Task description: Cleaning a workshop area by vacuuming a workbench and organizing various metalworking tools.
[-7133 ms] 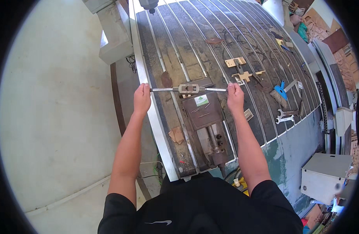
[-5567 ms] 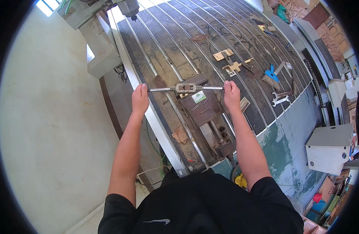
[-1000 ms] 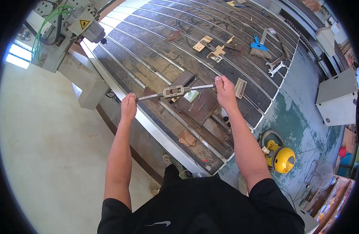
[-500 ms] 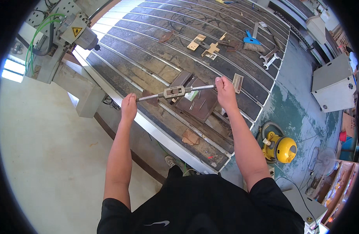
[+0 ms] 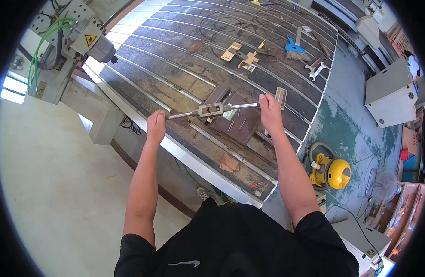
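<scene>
A metal tap wrench (image 5: 211, 110) with a boxy centre is held level between my two hands, above the slotted machine table. My left hand (image 5: 156, 125) is closed around the end of its left handle. The end of the right handle is in my closed right hand (image 5: 270, 112). Whether a tap sits in the wrench's jaws I cannot tell. Behind and below the wrench lies a brown case (image 5: 235, 127) with several thin metal pieces (image 5: 242, 123) on it. Part of the case is hidden by the wrench.
Fixed machinery with a spindle (image 5: 103, 51) stands at the far left. Farther back on the table (image 5: 175, 64) are wooden pieces (image 5: 249, 61), a blue brush (image 5: 295, 49) and a spanner (image 5: 317, 71). A yellow vacuum cleaner (image 5: 338, 173) stands on the floor at right.
The tap wrench and both hands have shifted slightly to the right in the picture. My grip on both handles stays the same, and the view has tilted a little.
</scene>
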`<control>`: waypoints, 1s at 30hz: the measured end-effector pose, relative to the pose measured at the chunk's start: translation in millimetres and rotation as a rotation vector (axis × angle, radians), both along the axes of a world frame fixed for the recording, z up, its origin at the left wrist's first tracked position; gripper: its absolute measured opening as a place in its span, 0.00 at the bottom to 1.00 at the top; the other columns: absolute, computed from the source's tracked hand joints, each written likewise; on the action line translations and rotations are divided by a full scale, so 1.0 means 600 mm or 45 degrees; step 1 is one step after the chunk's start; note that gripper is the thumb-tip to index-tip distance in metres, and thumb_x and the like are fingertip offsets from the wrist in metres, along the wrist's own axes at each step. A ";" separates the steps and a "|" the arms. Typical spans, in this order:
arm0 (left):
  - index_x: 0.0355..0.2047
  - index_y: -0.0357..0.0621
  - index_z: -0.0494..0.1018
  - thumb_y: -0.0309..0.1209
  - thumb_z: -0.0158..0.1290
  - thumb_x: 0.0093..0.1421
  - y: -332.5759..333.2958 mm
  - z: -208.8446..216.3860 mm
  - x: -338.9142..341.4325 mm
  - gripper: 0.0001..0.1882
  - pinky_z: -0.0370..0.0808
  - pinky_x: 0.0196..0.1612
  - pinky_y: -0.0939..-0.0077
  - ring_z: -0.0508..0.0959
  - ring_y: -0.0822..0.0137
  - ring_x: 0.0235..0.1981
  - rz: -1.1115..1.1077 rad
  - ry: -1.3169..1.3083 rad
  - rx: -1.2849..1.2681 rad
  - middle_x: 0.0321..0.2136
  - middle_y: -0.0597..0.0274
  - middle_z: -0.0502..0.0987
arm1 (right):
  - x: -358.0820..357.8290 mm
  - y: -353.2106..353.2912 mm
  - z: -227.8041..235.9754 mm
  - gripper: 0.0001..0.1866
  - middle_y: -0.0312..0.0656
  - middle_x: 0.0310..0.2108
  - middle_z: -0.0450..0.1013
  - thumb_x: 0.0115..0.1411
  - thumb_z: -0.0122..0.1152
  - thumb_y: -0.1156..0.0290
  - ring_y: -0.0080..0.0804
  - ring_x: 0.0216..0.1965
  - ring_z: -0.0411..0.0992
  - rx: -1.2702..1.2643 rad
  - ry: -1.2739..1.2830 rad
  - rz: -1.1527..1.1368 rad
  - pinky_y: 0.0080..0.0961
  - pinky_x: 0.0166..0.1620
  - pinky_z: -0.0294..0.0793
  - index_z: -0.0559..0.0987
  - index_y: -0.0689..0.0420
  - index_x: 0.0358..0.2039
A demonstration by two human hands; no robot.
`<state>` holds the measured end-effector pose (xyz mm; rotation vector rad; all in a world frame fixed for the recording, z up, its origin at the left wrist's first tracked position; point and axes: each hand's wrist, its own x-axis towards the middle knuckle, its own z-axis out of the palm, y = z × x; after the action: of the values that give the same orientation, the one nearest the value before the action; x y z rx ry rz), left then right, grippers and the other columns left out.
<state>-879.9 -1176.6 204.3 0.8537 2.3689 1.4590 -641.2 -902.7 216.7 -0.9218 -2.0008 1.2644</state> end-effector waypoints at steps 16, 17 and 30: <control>0.18 0.38 0.63 0.31 0.39 0.59 0.012 0.010 -0.014 0.14 0.56 0.19 0.77 0.59 0.76 0.14 -0.068 -0.073 0.047 0.12 0.68 0.60 | 0.011 -0.021 0.005 0.18 0.49 0.18 0.62 0.62 0.45 0.59 0.40 0.21 0.61 -0.023 -0.020 -0.087 0.33 0.28 0.62 0.65 0.63 0.23; 0.18 0.37 0.64 0.31 0.39 0.59 0.014 0.010 -0.014 0.14 0.56 0.19 0.76 0.59 0.75 0.14 -0.061 -0.084 0.049 0.12 0.67 0.60 | 0.011 -0.022 0.004 0.18 0.49 0.18 0.62 0.62 0.45 0.59 0.40 0.21 0.61 -0.021 -0.020 -0.093 0.33 0.28 0.62 0.65 0.63 0.23; 0.17 0.44 0.60 0.31 0.38 0.60 0.024 -0.018 -0.051 0.14 0.56 0.16 0.81 0.58 0.80 0.13 -0.186 0.098 0.026 0.13 0.72 0.56 | 0.021 -0.043 -0.001 0.18 0.49 0.18 0.63 0.62 0.45 0.60 0.39 0.21 0.61 0.001 0.013 -0.202 0.33 0.29 0.63 0.66 0.63 0.24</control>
<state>-910.3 -1162.2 193.4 1.0822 2.2940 1.4191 -628.6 -928.4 216.1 -1.0497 -1.8799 1.1780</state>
